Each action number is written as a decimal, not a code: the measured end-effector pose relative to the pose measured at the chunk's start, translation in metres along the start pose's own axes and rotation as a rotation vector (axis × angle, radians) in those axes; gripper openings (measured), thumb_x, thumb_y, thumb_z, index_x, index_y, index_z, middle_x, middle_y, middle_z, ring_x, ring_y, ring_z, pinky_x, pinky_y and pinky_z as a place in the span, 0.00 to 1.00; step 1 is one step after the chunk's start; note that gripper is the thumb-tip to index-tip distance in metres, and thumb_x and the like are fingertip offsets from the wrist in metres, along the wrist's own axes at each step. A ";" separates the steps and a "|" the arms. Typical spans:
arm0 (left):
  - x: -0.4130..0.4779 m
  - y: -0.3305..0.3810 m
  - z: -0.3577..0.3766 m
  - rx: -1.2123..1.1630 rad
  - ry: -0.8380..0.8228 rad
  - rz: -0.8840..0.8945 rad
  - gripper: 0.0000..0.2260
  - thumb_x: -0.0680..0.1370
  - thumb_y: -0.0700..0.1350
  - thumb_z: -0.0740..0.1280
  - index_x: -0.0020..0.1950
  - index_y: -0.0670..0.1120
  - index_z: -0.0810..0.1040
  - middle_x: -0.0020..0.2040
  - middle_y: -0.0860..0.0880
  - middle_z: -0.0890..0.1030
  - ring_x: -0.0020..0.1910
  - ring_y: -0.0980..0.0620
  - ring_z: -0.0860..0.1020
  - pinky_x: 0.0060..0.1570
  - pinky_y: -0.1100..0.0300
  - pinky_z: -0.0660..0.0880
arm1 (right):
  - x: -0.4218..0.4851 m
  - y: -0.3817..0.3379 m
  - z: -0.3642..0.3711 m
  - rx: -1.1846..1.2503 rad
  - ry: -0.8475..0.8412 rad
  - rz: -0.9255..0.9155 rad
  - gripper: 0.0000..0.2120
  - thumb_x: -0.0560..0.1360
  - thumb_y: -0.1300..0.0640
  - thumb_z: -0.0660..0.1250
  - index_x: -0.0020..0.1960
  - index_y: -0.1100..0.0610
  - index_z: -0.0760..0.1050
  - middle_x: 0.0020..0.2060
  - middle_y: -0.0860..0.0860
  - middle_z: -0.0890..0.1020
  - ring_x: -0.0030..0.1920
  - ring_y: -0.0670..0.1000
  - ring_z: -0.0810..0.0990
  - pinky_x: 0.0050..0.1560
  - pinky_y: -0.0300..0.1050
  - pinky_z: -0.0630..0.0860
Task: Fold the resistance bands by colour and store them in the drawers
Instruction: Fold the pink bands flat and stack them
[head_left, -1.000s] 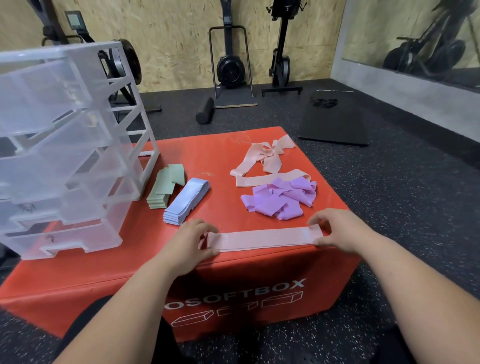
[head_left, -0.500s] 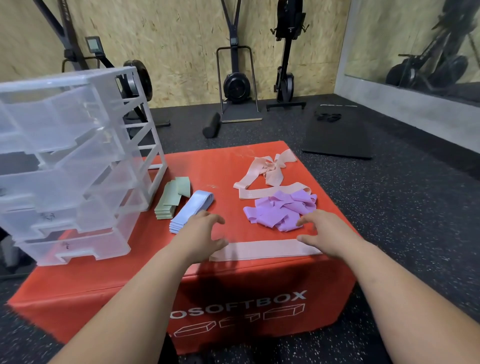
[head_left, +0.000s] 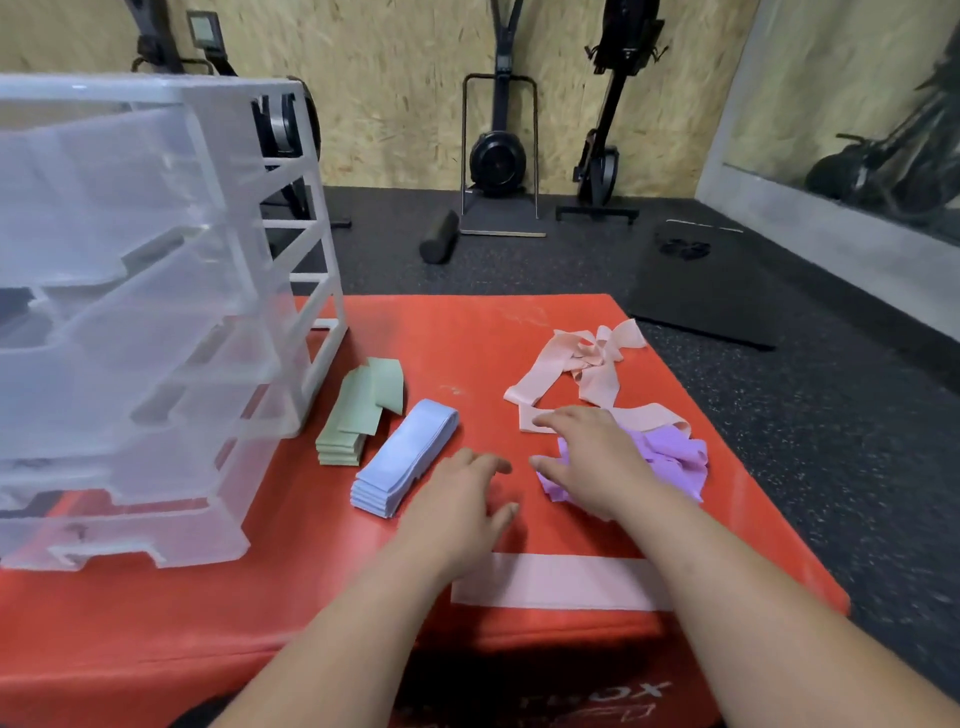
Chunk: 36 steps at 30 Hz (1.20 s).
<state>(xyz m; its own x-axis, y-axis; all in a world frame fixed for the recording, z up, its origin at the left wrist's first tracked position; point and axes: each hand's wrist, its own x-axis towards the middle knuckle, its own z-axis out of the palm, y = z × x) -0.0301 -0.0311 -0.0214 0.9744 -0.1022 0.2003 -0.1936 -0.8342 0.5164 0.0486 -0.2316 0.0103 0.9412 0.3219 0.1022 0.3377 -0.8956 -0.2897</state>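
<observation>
Translucent plastic drawers (head_left: 156, 322), matt cloth bands (head_left: 561, 582), chipboard wall (head_left: 395, 93)

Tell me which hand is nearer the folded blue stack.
Left. The left hand is just right of the blue stack, close beside it; the right hand is farther right, over the purple bands.
</observation>
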 end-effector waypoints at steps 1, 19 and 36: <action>0.004 -0.001 0.002 0.022 -0.005 0.004 0.20 0.80 0.56 0.71 0.71 0.58 0.74 0.64 0.54 0.75 0.63 0.52 0.74 0.62 0.52 0.74 | 0.011 -0.003 0.007 -0.030 -0.012 -0.006 0.27 0.78 0.36 0.67 0.75 0.41 0.72 0.74 0.46 0.71 0.75 0.53 0.65 0.73 0.54 0.67; 0.061 -0.010 0.003 -0.559 0.114 -0.343 0.14 0.83 0.56 0.66 0.66 0.53 0.81 0.60 0.57 0.85 0.56 0.57 0.83 0.65 0.54 0.78 | 0.033 -0.015 -0.005 0.410 0.127 -0.076 0.14 0.82 0.55 0.67 0.67 0.51 0.81 0.62 0.44 0.82 0.59 0.41 0.80 0.61 0.32 0.73; 0.046 0.021 -0.032 -0.520 0.211 0.042 0.06 0.82 0.44 0.73 0.52 0.55 0.85 0.46 0.59 0.85 0.47 0.57 0.81 0.45 0.63 0.75 | 0.009 -0.012 -0.016 0.558 -0.008 -0.234 0.19 0.79 0.54 0.71 0.68 0.41 0.76 0.59 0.37 0.83 0.62 0.41 0.79 0.61 0.39 0.74</action>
<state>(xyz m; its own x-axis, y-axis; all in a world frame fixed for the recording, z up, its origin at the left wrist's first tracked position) 0.0070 -0.0358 0.0255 0.9311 0.0256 0.3640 -0.3145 -0.4493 0.8362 0.0526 -0.2227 0.0299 0.8411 0.4956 0.2168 0.4821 -0.5051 -0.7159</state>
